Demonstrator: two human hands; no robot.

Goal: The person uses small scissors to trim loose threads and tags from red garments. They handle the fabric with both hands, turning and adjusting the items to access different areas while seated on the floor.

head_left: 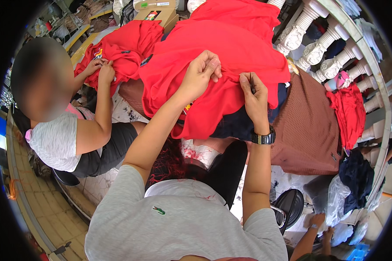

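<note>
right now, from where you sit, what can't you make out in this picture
All in the head view:
Small dark object in the right hand: mostly covered by that hand, kind unclear.
Left hand: its curled fingers hide whether it pinches anything.
Colourful print: mostly hidden by folds of the red fabric.
Co-worker at left: face blurred.
Person at lower right: mostly cut off by the lower edge.

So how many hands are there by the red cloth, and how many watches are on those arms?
Camera wearer's left hand and right hand: 2
Hands of the person on the left: 2
Dark watch on the wearer's right wrist: 1
Total: 5
</note>
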